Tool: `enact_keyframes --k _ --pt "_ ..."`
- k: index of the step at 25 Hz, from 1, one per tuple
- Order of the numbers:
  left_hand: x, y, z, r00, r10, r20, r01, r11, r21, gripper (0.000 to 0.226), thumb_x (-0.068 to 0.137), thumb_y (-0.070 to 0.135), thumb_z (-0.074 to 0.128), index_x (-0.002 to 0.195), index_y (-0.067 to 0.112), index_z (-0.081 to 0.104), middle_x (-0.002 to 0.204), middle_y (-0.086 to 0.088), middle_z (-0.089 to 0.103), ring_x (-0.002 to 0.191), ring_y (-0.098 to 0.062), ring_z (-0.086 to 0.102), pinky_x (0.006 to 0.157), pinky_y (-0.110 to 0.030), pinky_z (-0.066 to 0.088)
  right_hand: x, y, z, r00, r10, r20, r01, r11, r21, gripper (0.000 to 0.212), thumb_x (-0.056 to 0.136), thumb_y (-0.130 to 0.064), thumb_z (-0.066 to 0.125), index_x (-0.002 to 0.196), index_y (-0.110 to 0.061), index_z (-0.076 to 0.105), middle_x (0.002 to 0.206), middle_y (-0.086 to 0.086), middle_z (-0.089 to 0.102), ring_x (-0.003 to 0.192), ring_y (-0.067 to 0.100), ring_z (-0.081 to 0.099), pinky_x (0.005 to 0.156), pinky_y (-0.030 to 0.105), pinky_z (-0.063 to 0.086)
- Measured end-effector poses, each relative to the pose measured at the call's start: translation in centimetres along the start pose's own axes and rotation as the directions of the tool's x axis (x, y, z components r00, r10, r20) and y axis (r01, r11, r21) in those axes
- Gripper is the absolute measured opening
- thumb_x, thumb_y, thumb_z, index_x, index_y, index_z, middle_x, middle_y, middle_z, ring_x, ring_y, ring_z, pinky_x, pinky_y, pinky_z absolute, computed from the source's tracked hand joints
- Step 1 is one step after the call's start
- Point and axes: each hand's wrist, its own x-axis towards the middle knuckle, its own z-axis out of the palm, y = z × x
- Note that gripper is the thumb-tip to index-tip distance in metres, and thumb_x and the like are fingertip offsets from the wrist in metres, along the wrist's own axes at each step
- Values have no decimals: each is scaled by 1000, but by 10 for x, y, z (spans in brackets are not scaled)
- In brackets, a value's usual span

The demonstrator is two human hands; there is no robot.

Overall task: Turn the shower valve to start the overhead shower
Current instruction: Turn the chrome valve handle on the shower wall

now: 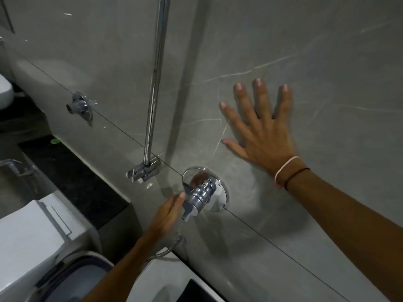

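A person's left hand (168, 211) reaches with loosely open fingers, gripping nothing, to the chrome shower valve (201, 191) on the grey tiled wall (327, 62), while the right hand (261, 127) lies flat and spread against the tiles above it.

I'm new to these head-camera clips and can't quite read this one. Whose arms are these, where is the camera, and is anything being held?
There is no machine here: the one picture comes from a camera on a person's head, looking forward and down at a grey tiled shower wall. The right hand lies flat on the wall with its fingers spread, holding nothing. The left hand reaches up to the chrome shower valve, fingertips at its lever, not visibly gripping it. A chrome pipe runs up the wall beside the valve. Lower left, a white toilet stands.
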Motion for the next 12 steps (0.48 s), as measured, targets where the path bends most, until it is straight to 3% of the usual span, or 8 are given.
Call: enact_keyframes --k 2,5,7,9,11,12 --pt "11 -10 3 995 -86 46 88 996 -31 76 68 90 47 86 21 74 67 7 69 68 -11 64 61 -16 50 3 0 0 1000 7 -13 -7 1000 -2 97 98 -81 31 172 -24 3 176 22 5 157 54 12 114 80 3" --pt "19 -18 7 978 -176 115 186 979 -83 79 76 71 51 99 -2 72 86 -15 76 85 -29 68 73 -26 52 -2 0 8 996 4 -90 -6 1000 -18 97 98 -82 29 172 -24 4 176 22 9 157 53 16 114 79 3" --pt "20 -20 6 972 -177 154 194 976 -100 64 82 63 48 99 7 74 92 -11 81 88 -26 76 72 -20 58 -2 0 8 995 -4 -95 0 999 -35 97 98 -82 28 172 -24 4 175 22 10 157 53 18 114 78 3" --pt "17 -20 3 970 -151 188 171 981 -94 54 86 60 45 87 15 75 78 -3 81 81 -17 79 70 -16 59 1 1 10 997 2 -78 -6 999 -48 96 98 -82 28 172 -24 4 175 22 11 157 52 18 114 77 3" --pt "15 -18 4 970 -163 177 182 979 -92 59 85 59 45 78 6 70 58 -7 69 64 -5 74 65 -10 55 1 0 9 997 9 -72 -12 999 -42 96 98 -81 29 172 -25 5 175 22 10 157 53 17 114 76 2" --pt "13 -17 5 970 -172 169 189 978 -88 59 85 58 45 78 5 69 62 -12 66 58 -2 71 61 -8 53 0 -1 9 997 10 -79 -13 999 -38 96 99 -81 30 172 -25 5 175 22 10 157 53 17 114 77 2"
